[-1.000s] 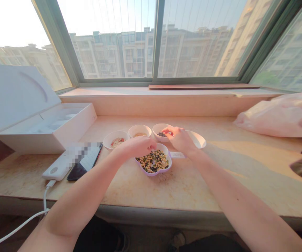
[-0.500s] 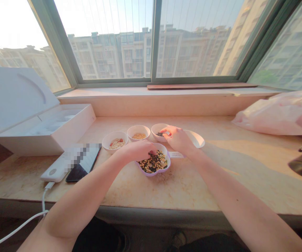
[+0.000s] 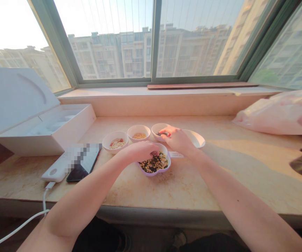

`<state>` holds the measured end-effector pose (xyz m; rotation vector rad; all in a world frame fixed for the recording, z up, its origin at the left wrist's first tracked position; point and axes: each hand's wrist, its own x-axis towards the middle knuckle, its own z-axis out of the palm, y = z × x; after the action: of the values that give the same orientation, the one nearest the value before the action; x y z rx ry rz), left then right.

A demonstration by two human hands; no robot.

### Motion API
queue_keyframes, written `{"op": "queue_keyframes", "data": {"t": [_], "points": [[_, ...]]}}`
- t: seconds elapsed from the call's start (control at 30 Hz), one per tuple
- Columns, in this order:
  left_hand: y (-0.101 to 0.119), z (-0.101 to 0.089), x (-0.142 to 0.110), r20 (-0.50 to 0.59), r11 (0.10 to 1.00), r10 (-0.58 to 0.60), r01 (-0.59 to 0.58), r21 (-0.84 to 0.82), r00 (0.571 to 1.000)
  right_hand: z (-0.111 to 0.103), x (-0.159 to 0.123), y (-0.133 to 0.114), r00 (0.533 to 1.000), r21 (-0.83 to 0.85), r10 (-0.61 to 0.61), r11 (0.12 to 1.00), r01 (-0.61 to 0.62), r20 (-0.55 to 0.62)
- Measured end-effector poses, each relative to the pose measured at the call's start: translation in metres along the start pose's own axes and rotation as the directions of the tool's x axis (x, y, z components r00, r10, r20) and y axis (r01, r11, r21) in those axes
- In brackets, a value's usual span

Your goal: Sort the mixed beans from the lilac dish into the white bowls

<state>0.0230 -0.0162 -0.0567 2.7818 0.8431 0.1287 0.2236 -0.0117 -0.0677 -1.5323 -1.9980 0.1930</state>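
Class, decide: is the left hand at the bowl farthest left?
No, the left hand is at the purple-rimmed bowl of mixed beans.

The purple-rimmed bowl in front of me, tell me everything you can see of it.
The purple-rimmed bowl has a wavy, lobed edge, a pale inside and a smooth, plastic-looking surface. It sits upright on the counter, nearer than the white bowls, filled with mixed yellowish and black beans. The left hand reaches in over its far left side.
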Motion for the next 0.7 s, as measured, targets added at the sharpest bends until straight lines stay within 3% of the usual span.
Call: {"op": "queue_keyframes", "data": {"t": [0.23,0.7], "points": [[-0.002,-0.004,-0.002,-0.021,0.998,0.004,-0.003,0.066,1.0,0.001,0.0,0.003,0.999,0.001,-0.038,0.999,0.038,-0.02],[-0.008,-0.011,0.001,-0.191,0.998,0.035,-0.026,0.051,0.981,-0.002,0.0,0.0,0.999,0.011,-0.049,0.999,0.049,0.023]]}}
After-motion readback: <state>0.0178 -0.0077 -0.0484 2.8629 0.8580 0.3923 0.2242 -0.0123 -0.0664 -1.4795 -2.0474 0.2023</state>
